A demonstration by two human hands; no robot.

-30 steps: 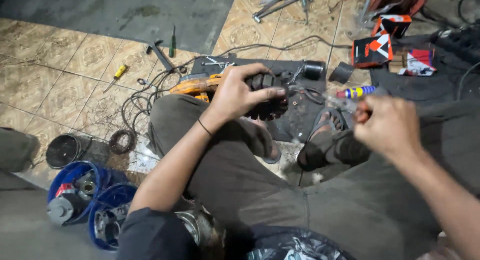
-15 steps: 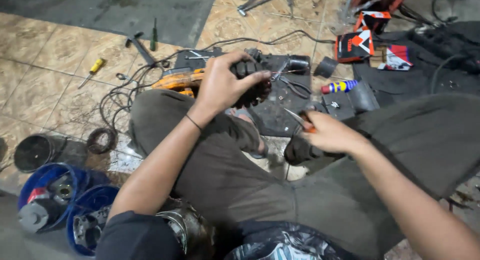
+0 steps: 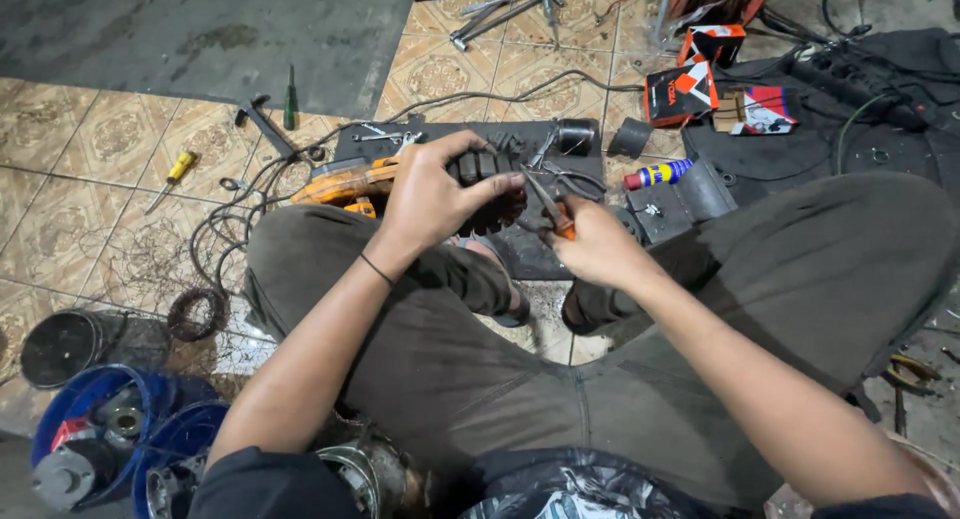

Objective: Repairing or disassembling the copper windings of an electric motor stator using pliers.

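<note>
dark part [image 3: 490, 194] – mostly hidden by left hand [image 3: 435, 194] | pliers [image 3: 548, 205] – handles buried in right hand [image 3: 590, 247]

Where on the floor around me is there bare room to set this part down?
The patterned tiles at far left lie mostly bare, bordered by the yellow-handled screwdriver and the grey concrete strip above, which is bare too. It is crowded on the dark mat ahead of the left hand and right hand, around the tangled black cables, and by the blue tubs.
</note>
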